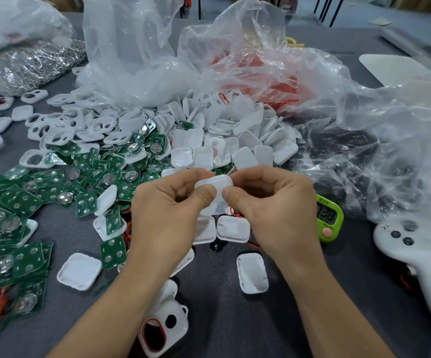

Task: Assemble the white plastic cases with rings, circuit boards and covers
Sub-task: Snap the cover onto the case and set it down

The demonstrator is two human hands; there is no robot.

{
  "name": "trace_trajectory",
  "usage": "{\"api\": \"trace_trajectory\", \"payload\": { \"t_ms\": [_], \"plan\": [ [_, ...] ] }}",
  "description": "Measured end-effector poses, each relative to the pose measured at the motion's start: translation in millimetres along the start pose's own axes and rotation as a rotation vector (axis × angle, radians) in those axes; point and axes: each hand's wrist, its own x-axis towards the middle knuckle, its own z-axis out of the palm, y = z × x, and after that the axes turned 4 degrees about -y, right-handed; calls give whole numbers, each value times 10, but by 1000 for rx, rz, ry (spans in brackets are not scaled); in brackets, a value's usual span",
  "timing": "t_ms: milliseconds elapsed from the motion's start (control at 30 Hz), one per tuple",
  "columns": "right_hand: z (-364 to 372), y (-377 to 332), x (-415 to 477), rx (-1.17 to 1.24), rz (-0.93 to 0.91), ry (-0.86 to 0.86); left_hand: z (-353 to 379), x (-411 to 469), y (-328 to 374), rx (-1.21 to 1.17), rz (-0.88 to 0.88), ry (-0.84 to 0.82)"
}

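Note:
A white plastic case (215, 188) is held above the table's centre by both hands. My left hand (167, 208) pinches its left side between thumb and curled fingers. From the right, my right hand (271, 205) pinches the other side, thumb on the front face. Green circuit boards (28, 202) lie in a heap at the left. White covers (248, 140) are piled behind my hands, and white case fronts with holes (80, 120) spread at the back left. A finished case with a red ring (164, 329) lies near my left forearm. Silver metal rings (28, 65) fill a bag at the far left.
Crumpled clear plastic bags (364, 120) cover the back and right of the grey table (312, 319). A green timer (329, 218) stands right of my right hand. A white controller (416, 264) lies at the right edge. Loose white shells (251, 272) sit below my hands.

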Motion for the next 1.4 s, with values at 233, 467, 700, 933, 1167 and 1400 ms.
{"api": "trace_trajectory", "payload": {
  "t_ms": [233, 467, 700, 933, 1167, 1400],
  "plan": [
    [-4, 55, -7, -384, -101, 33, 14, -72, -19, 439, 81, -58],
    [40, 107, -19, -567, -68, -122, -20, -21, -38, 580, 105, -163],
    [66, 113, -57, -566, -80, -132, 12, -56, -63, 548, 131, -126],
    [16, 160, 13, -528, 7, -161, 124, -93, -49, 700, 190, -53],
    [-53, 155, 69, -547, -7, -225, 146, -97, -49, 765, 265, -17],
    [52, 177, -2, -452, -15, -119, 53, -6, -68, 371, 50, -49]
  ]
}}
